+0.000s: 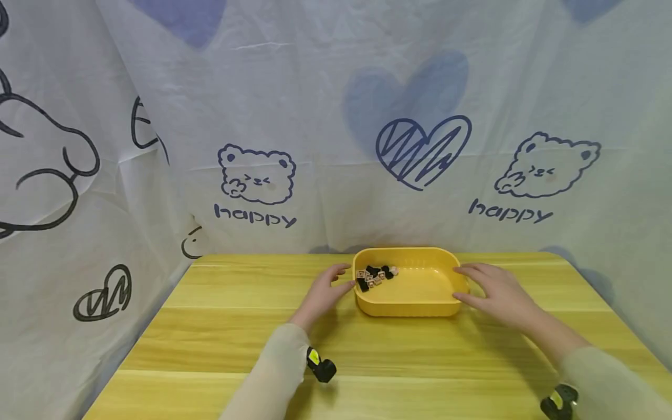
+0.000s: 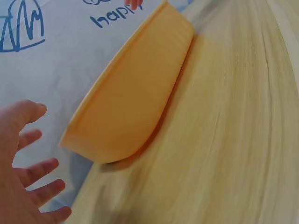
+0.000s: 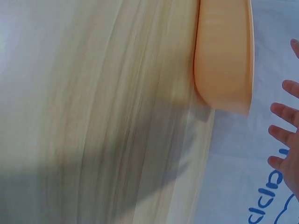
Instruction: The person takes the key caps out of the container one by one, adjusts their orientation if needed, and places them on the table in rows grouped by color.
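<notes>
A yellow oblong plastic tub (image 1: 409, 309) stands near the table's far edge. Small black and pale pink pieces (image 1: 375, 276) lie heaped at its left end, too small to tell their kind. My left hand (image 1: 322, 291) is at the tub's left end, fingers spread; the left wrist view shows a gap between that hand (image 2: 23, 163) and the tub wall (image 2: 135, 84). At the opposite end is my right hand (image 1: 496, 291), its fingertips beside the rim in the head view. In the right wrist view, its spread fingers (image 3: 282, 112) look apart from the tub (image 3: 224, 56).
The tub rests on a wood-grain table (image 1: 399, 361). Right behind the table hangs a white cloth (image 1: 331, 175) printed with hearts and bears, and it continues along the left side. A black wrist camera (image 1: 321, 366) sits on my left sleeve, another (image 1: 559, 402) on the right.
</notes>
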Motion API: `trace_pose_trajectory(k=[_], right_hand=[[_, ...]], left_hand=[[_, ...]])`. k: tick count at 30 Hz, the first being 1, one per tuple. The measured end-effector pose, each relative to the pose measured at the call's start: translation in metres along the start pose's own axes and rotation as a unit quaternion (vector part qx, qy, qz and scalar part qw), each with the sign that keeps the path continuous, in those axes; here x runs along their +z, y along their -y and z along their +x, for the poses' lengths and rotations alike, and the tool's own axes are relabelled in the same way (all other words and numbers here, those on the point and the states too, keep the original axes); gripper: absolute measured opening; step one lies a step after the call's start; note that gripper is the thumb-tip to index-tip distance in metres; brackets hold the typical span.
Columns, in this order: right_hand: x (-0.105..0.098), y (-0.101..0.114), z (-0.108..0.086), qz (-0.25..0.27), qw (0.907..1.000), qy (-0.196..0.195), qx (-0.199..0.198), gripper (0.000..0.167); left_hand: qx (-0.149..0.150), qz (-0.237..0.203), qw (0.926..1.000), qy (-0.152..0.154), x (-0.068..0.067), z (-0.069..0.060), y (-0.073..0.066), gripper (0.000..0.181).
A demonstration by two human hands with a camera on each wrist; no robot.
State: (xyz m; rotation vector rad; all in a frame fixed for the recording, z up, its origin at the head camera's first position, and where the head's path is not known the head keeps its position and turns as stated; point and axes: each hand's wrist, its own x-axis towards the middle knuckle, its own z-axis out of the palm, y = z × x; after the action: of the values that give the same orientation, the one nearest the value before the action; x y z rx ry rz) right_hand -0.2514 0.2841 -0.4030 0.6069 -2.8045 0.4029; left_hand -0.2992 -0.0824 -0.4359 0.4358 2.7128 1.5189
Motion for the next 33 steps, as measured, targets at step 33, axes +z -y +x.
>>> trace_pose_trajectory(k=[33], right_hand=[[0.039,0.038,0.068,0.327,0.9408,0.065,0.061,0.051]], left_hand=[[-0.041,-0.165,0.9841,0.053,0.039,0.0,0.027,0.067]])
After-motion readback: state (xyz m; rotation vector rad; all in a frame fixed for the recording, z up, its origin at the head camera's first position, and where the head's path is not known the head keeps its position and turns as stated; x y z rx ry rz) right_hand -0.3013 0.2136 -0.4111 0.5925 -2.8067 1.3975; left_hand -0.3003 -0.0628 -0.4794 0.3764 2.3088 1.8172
